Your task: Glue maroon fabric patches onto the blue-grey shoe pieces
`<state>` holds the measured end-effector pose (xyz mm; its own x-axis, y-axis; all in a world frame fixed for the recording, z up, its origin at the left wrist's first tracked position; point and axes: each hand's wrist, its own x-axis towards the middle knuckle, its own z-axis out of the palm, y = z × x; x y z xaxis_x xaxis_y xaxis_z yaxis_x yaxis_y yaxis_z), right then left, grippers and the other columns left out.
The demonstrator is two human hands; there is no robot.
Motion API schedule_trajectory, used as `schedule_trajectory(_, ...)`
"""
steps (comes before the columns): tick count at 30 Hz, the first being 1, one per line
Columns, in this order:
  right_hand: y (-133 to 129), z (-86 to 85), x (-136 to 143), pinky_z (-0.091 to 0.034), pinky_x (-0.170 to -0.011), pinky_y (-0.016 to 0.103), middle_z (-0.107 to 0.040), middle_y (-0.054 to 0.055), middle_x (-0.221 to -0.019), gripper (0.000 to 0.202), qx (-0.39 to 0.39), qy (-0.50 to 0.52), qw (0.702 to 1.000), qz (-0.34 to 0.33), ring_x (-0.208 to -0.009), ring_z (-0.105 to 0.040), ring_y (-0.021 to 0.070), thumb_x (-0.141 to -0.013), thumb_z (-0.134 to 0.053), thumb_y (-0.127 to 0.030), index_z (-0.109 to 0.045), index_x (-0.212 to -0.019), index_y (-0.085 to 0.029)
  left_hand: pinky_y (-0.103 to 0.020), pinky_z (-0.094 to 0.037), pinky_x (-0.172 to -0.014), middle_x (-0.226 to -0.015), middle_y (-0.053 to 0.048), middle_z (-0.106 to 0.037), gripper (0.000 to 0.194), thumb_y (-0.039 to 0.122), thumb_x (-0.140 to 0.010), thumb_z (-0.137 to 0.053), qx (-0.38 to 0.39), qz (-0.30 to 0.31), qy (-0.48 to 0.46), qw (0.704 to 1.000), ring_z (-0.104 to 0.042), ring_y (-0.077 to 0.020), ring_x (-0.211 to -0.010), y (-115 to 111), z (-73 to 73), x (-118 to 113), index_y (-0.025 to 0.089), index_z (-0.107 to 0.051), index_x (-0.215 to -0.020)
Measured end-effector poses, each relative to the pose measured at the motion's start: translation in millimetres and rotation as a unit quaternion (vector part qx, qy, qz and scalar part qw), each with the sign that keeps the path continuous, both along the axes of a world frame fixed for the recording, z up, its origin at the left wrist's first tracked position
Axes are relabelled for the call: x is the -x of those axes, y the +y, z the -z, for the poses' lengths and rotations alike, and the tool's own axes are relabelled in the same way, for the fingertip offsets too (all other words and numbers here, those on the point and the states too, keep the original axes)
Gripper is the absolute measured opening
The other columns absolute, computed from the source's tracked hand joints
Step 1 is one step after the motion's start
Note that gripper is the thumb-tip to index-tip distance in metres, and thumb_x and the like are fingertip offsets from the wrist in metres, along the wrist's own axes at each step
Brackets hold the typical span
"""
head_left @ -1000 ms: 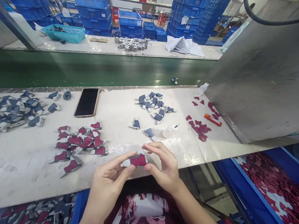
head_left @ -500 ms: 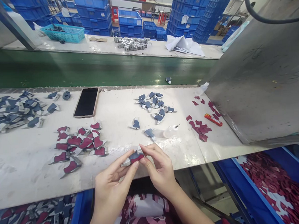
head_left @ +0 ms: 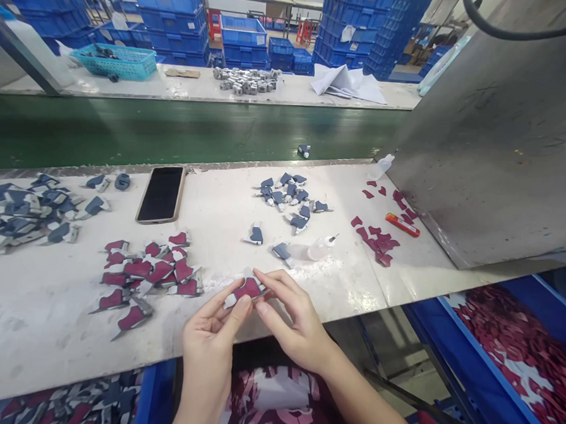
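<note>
My left hand (head_left: pixel 212 341) pinches a small grey plastic part with a maroon inlay (head_left: pixel 247 289) between thumb and fingers, just above the table's front edge. At its right end, the fingertips of my right hand (head_left: pixel 294 320) close on the same part; its underside is hidden. Left of my hands lies a pile of similar maroon-faced parts (head_left: pixel 160 271). Ahead are loose blue-grey-faced parts (head_left: pixel 291 191) and a small clear bottle with a needle tip (head_left: pixel 321 248). Thin maroon pieces (head_left: pixel 379 241) are scattered to the right.
A phone (head_left: pixel 160 195) and a heap of blue-grey parts (head_left: pixel 31 211) lie to the left. A metal panel (head_left: pixel 514 142) bounds the right side, near an orange-red tube (head_left: pixel 402 224). A green conveyor belt (head_left: pixel 183 127) runs behind, carrying one part (head_left: pixel 304 151). Blue bins (head_left: pixel 497 369) stand below.
The part in my hands has turned so its maroon face shows more fully, and both hands have shifted slightly left. The part on the belt has moved left.
</note>
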<state>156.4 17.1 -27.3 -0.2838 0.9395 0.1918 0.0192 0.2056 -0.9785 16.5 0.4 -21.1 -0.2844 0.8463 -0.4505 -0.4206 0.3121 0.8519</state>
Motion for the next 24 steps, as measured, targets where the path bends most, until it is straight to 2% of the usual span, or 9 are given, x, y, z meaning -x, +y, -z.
schedule_trajectory(7,2.1,5.4,3.1,-0.052,-0.094,0.035,-0.057,0.007,-0.111,0.045,-0.012,-0.008,1.0,0.023,-0.103,-0.06,0.0178,-0.095,-0.057,-0.019,-0.055,-0.139,-0.024,-0.019,-0.058,-0.081,-0.062,0.002,-0.07,0.055,0.039,-0.065,-0.087,0.0,0.01,0.024,1.0,-0.075,-0.0181,-0.083,-5.2,6.8,0.1,0.02,-0.074,-0.114)
schedule_trajectory(13,0.6,4.0,2.8,-0.052,-0.094,0.033,-0.058,0.006,-0.112,0.042,0.021,0.023,0.999,0.019,-0.101,-0.062,0.0162,-0.097,-0.054,-0.02,-0.056,-0.138,-0.026,-0.015,-0.058,-0.077,-0.08,-0.001,-0.078,0.054,0.038,-0.067,-0.086,-0.01,0.011,0.073,0.997,-0.075,-0.0148,-0.082,-7.0,12.2,2.0,0.022,-0.073,-0.117)
schedule_trajectory(17,1.8,5.5,4.3,-0.052,-0.092,0.033,-0.058,0.006,-0.109,0.039,0.032,0.031,0.999,0.027,-0.099,-0.061,0.0163,-0.097,-0.054,-0.022,-0.059,-0.135,-0.027,-0.015,-0.058,-0.074,-0.084,-0.001,-0.079,0.052,0.036,-0.067,-0.086,-0.023,0.009,0.1,0.995,-0.075,-0.0139,-0.078,-7.4,13.4,1.9,0.024,-0.073,-0.116)
schedule_trajectory(24,3.9,14.8,10.9,-0.053,-0.084,0.034,-0.059,0.005,-0.098,0.034,0.002,0.051,0.997,0.06,-0.09,-0.06,0.0166,-0.095,-0.057,-0.02,-0.065,-0.127,-0.028,-0.023,-0.061,-0.078,-0.095,-0.006,-0.079,0.045,0.034,-0.068,-0.085,-0.051,0.025,0.121,0.991,-0.076,-0.0209,-0.085,-6.9,11.9,2.7,0.021,-0.076,-0.109)
